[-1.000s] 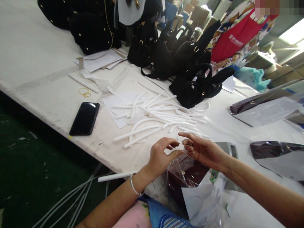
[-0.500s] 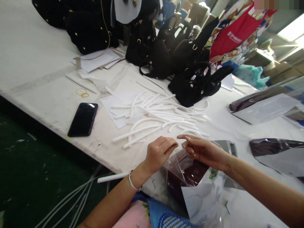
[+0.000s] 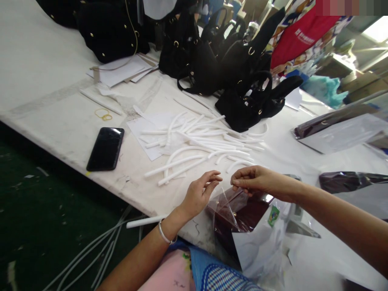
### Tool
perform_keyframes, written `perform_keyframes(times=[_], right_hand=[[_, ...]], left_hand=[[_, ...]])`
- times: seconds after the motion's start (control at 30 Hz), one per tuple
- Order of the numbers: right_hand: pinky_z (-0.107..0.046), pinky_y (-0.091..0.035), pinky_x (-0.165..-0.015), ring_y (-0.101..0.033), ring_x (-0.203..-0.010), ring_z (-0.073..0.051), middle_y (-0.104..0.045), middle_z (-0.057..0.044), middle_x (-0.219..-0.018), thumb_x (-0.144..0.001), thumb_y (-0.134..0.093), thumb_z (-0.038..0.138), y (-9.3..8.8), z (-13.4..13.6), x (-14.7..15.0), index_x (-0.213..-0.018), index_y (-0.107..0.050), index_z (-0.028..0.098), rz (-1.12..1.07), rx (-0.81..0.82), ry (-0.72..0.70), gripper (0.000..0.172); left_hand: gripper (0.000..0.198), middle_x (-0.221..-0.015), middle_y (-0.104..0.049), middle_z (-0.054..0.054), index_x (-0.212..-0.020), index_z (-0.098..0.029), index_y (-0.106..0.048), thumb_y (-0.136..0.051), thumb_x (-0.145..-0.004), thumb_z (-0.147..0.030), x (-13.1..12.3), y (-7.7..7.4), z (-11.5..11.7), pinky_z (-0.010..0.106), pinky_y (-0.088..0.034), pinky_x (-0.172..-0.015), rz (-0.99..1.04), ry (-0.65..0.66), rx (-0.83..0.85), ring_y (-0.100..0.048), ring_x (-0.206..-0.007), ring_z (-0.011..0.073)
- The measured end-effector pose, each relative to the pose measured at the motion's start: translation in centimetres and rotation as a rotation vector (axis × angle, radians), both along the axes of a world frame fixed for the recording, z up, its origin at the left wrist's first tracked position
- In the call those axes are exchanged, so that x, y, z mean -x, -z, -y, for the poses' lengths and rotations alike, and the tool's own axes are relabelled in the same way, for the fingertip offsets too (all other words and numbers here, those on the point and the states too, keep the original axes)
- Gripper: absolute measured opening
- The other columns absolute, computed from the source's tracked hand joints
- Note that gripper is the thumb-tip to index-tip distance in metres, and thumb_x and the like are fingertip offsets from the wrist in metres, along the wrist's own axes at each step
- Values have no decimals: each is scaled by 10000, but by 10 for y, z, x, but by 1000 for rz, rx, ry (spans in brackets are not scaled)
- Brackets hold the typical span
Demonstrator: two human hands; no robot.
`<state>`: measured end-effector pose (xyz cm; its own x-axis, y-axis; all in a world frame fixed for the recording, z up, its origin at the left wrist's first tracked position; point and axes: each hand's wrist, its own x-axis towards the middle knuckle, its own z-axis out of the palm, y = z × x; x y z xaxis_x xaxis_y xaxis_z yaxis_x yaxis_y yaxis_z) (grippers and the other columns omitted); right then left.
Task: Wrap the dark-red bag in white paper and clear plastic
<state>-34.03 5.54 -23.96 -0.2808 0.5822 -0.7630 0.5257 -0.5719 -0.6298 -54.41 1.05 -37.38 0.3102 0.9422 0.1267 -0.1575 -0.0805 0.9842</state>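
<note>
My left hand (image 3: 201, 191), with a silver bangle at the wrist, is raised over the table edge, its fingers apart and nothing visible between them. Facing it, my right hand (image 3: 250, 180) has its thumb and fingertips pinched together; what they hold, if anything, is too small to make out. Below both hands lies a dark red bag (image 3: 251, 214) in clear plastic, with white paper (image 3: 251, 246) and a small green sticker (image 3: 273, 216). White tubes (image 3: 194, 139) are heaped just beyond my hands.
Black bags (image 3: 212, 64) stand along the back of the table (image 3: 39, 81). A phone (image 3: 105, 149) lies near the left edge, by yellow rubber bands (image 3: 103, 114). Wrapped bags (image 3: 348, 184) lie at right. A person in a red apron (image 3: 300, 36) is behind.
My left fingers have opened from a pinch. My right hand's stretched index finger has curled in to meet the thumb. The gap between the hands is slightly wider.
</note>
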Motion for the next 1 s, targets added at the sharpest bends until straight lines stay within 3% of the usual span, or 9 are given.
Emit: perform_keyframes(times=[0.07,0.2,0.37,0.5,0.63,0.77,0.87,1.0], right_hand=[[-200,-390,-515,-480,-596,-86,-608,-3,-739,-761,-806,496,-5,-1,0,-905,-737,181,19,-38,-52,353],[-211,-374,-506,-455,-594,-93,-561,9,-706,-775,-791,504,-13,-4,-1,-901,-720,184,40,-56,-102,351],[-212,-375,-532,-458,-604,-92,-539,20,-682,-820,-751,503,-15,-10,4,-899,-713,177,-26,-27,-217,337],[-217,-379,-555,-460,-607,-91,-541,27,-678,-831,-729,526,-13,-14,11,-902,-709,171,-43,16,-310,363],[-217,-363,-546,-446,-592,-87,-538,34,-680,-833,-723,534,-8,-13,9,-904,-703,176,-17,21,-309,366],[-222,-365,-565,-459,-619,-91,-559,27,-715,-843,-720,515,-1,-10,-1,-930,-712,190,-19,10,-283,337],[-227,-361,-562,-473,-635,-100,-565,17,-720,-842,-720,510,1,-10,-3,-928,-718,184,-24,3,-276,337],[-222,-357,-553,-476,-625,-100,-565,18,-701,-845,-713,516,-1,-12,2,-902,-712,186,-38,14,-291,335]], left_hand=[[341,-1150,-730,109,-1296,-208,-578,-490,-1005,-362,2,6,-1,338,-540,-949,62,140,164,-687,-1077,198],[386,-1067,-749,113,-1268,-176,-612,-634,-915,-331,4,13,-8,353,-533,-938,136,362,309,-703,-1005,211],[353,-859,-746,67,-1148,-137,-676,-701,-808,-229,-14,17,-17,279,-542,-759,115,342,368,-695,-778,165],[266,-820,-746,54,-1080,-153,-711,-636,-847,-256,-28,22,-17,258,-537,-629,57,359,364,-673,-668,151],[300,-831,-756,70,-1104,-154,-690,-550,-942,-364,-17,22,-14,287,-576,-711,199,341,514,-721,-722,165],[406,-987,-763,127,-1187,-165,-667,-638,-908,-458,4,13,-12,340,-569,-858,306,443,533,-737,-898,210],[389,-965,-763,113,-1147,-161,-692,-733,-839,-397,7,7,-12,306,-564,-792,251,510,517,-725,-857,199],[276,-836,-735,60,-1043,-136,-709,-727,-816,-292,-7,5,-15,245,-516,-682,113,511,489,-674,-727,149]])
